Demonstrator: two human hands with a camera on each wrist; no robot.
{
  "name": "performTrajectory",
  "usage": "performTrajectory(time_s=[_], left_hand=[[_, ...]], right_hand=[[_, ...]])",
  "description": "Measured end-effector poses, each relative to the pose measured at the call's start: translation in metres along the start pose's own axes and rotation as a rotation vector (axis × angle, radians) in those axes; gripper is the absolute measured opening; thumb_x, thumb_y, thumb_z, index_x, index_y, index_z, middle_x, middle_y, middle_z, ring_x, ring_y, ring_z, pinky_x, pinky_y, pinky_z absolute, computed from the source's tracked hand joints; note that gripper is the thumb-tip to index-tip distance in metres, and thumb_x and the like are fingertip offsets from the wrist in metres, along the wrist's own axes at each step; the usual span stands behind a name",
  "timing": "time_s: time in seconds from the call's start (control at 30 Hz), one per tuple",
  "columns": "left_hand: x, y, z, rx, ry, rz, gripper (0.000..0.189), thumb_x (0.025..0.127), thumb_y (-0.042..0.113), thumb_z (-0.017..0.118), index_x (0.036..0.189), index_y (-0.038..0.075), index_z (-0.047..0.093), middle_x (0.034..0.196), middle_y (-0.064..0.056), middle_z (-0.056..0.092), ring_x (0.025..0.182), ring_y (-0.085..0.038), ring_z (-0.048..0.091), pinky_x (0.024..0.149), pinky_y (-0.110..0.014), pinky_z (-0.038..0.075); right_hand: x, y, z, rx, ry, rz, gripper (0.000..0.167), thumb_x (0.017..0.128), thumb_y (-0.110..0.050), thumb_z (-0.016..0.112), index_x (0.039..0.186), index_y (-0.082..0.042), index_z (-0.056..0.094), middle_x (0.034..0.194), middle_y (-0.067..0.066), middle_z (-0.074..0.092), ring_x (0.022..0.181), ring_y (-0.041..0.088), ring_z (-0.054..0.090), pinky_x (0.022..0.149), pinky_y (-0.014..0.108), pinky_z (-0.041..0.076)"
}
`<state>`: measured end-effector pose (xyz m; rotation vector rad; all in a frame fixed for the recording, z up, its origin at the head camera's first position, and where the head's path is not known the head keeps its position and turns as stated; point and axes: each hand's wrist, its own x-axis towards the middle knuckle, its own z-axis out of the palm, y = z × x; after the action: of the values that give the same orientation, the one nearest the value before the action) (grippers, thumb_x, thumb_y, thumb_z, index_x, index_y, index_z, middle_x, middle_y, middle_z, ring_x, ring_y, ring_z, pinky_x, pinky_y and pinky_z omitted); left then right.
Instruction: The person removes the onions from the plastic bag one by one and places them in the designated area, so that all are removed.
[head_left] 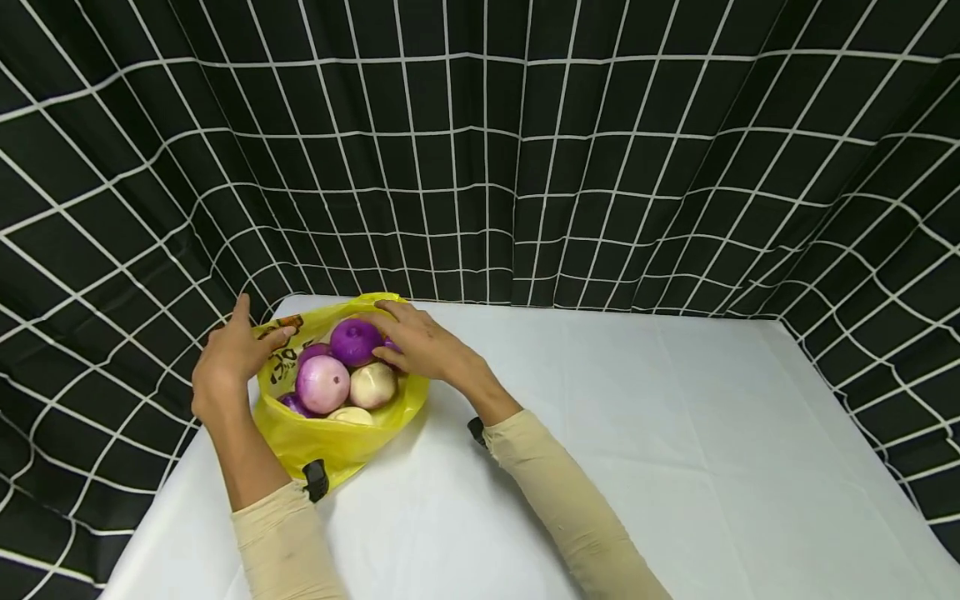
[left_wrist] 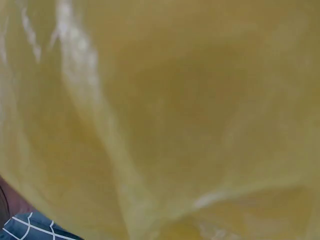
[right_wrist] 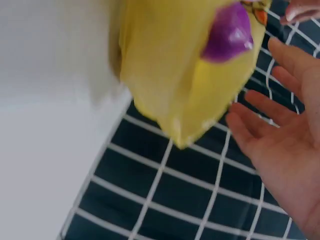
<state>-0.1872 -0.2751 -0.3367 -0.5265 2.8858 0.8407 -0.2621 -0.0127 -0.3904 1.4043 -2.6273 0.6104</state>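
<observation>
A yellow plastic bag (head_left: 330, 446) stands with its mouth wide, several onions inside. Among them are a deep purple onion (head_left: 356, 340), a pale pink-purple onion (head_left: 323, 384) and a cream-white onion (head_left: 373, 385). At the bag's left rim is my left hand (head_left: 232, 358), index finger pointing up and thumb reaching over the edge. My right hand (head_left: 423, 337) is over the right rim, fingertips near the purple onions. The right wrist view shows that hand (right_wrist: 285, 120) with relaxed, parted fingers beside the bag. Yellow plastic (left_wrist: 190, 110) fills most of the left wrist view, hiding the left hand.
The bag is at the far left of a white-covered table (head_left: 675, 433). Black curtains with a white grid (head_left: 480, 150) enclose the back and both sides. A small black wrist device (head_left: 316, 479) shows at the left sleeve.
</observation>
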Motion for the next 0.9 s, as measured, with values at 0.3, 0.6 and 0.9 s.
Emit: performTrajectory(time_s=[0.3,0.6,0.9], left_hand=[[-0.006,-0.004,0.008,0.05,0.023,0.109,0.077,0.104,0.02,0.063,0.167,0.009,0.019,0.15,-0.04,0.047,0.135,-0.059,0.046,0.11,-0.077,0.039],[-0.011,-0.011,-0.001,0.07,0.02,0.158,0.074,0.102,0.009,0.064,0.165,0.008,0.026,0.145,-0.039,0.052,0.13,-0.055,0.049,0.107,-0.075,0.043],[-0.011,-0.006,-0.007,0.076,0.035,0.186,0.071,0.102,0.006,0.062,0.165,0.009,0.028,0.149,-0.036,0.052,0.138,-0.057,0.043,0.112,-0.076,0.038]], right_hand=[[0.011,-0.016,0.035,-0.005,-0.01,-0.018,0.055,0.105,-0.028,0.063,0.156,-0.015,0.046,0.163,0.015,0.042,0.156,0.029,0.037,0.133,0.042,0.03],[0.014,-0.027,0.045,-0.1,0.003,-0.014,0.055,0.105,-0.024,0.063,0.156,-0.016,0.047,0.161,0.016,0.044,0.155,0.033,0.037,0.132,0.043,0.031],[0.022,-0.025,0.051,-0.066,0.079,0.065,0.056,0.102,-0.021,0.068,0.153,-0.008,0.049,0.156,0.01,0.047,0.148,0.03,0.042,0.125,0.038,0.042]])
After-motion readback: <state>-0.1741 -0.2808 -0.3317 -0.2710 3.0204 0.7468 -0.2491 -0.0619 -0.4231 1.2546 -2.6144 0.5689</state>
